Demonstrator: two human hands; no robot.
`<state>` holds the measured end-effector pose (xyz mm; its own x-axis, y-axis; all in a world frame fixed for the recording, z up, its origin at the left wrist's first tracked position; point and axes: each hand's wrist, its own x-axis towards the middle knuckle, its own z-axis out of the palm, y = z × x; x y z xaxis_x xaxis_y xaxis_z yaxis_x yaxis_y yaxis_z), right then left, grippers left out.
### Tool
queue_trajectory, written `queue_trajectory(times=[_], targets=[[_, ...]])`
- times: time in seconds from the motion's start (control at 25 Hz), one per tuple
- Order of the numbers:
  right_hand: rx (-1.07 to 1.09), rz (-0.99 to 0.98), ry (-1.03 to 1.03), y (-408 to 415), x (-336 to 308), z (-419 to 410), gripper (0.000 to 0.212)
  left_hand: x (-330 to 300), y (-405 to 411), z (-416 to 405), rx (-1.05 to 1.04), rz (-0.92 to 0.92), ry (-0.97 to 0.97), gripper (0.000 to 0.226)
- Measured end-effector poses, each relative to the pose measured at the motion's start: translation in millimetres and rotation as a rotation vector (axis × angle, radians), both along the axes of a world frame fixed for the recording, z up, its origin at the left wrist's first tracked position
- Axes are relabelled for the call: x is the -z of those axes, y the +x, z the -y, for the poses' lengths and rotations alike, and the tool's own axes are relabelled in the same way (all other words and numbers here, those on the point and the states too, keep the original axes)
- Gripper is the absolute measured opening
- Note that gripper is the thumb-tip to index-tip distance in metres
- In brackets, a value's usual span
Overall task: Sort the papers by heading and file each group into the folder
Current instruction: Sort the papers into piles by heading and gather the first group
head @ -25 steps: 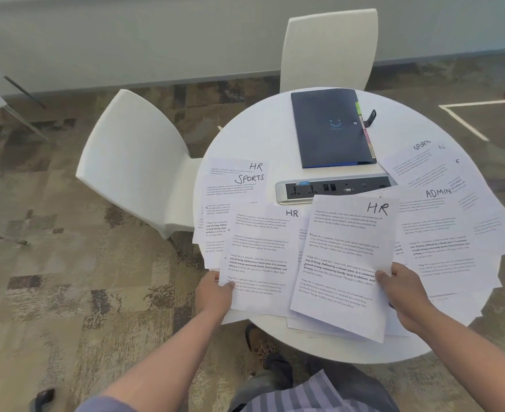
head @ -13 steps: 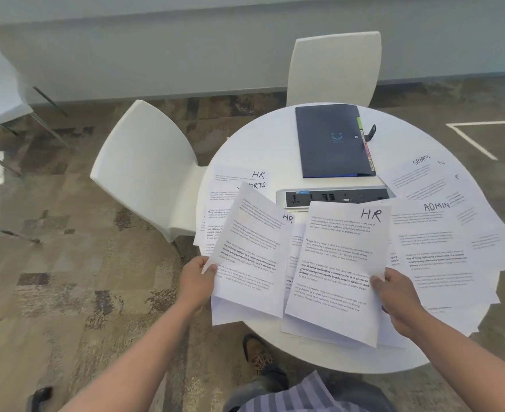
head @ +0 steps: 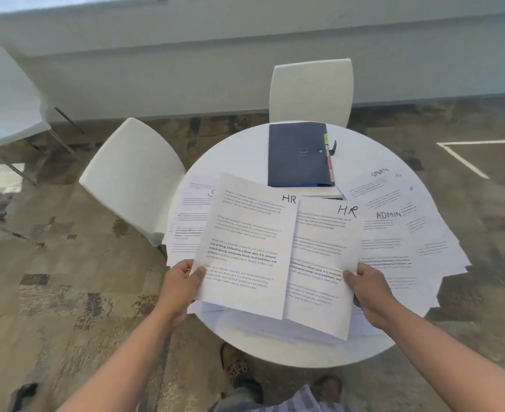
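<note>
Your counter [head: 245, 150] – round, plain white. Papers [head: 400, 242] across it white, grey-black print, headings handwritten in black marker. Two sheets marked HR, one in your left hand [head: 183, 281], one in your right hand [head: 367, 289]: white, some lines bold black. Folder [head: 298, 153] dark navy, blue lower edge, faint pale smile mark, green and pink tabs along right side. Chairs [head: 132, 173] white. Carpet [head: 82, 292] mottled brown, tan, dark patches – white tape line [head: 465, 159] at right. Your sleeve [head: 304, 399] grey plaid.
</note>
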<state>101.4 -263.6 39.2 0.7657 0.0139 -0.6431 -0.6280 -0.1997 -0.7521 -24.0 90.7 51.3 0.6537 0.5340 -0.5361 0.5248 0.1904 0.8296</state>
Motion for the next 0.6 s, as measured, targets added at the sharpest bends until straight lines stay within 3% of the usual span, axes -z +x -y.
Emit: queue_trajectory(times=[0.44,0.6], targets=[[-0.109,-0.066,0.306,5.7,-12.1,54.0,0.024,-18.9,8.1,109.3,0.270,0.010,-0.039,0.023],[-0.178,-0.089,0.371,3.7,-16.9,63.0,0.025,-28.8,23.3,112.1,0.209,0.037,-0.115,0.028]])
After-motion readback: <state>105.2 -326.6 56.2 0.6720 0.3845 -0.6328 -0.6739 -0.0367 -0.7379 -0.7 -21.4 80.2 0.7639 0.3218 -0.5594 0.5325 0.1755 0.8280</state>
